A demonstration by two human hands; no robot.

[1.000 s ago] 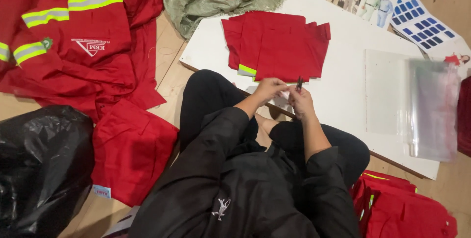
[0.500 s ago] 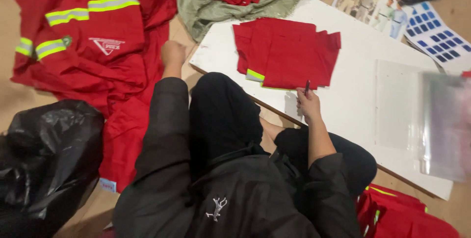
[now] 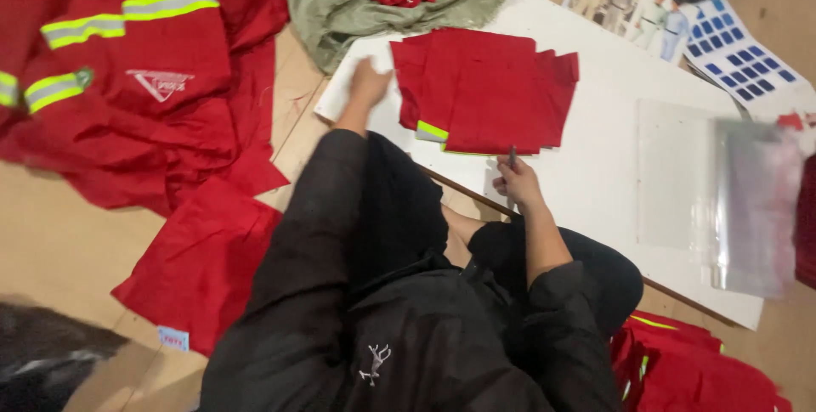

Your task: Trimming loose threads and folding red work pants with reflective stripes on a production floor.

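While my right hand (image 3: 516, 184) grips a pen (image 3: 512, 155), my open left hand (image 3: 369, 85) reaches beside the stacked red cloth pieces (image 3: 489, 89) on the white board (image 3: 612, 157), likely to pull one closer.

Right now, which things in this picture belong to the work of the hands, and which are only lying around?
In use:
- left hand, reaching onto the white board
- stack of red cloth pieces beside it
- right hand, its grip on a thin dark tool

Lying about:
- red jacket with reflective stripes
- clear plastic bags
- colour sample card
- green sack
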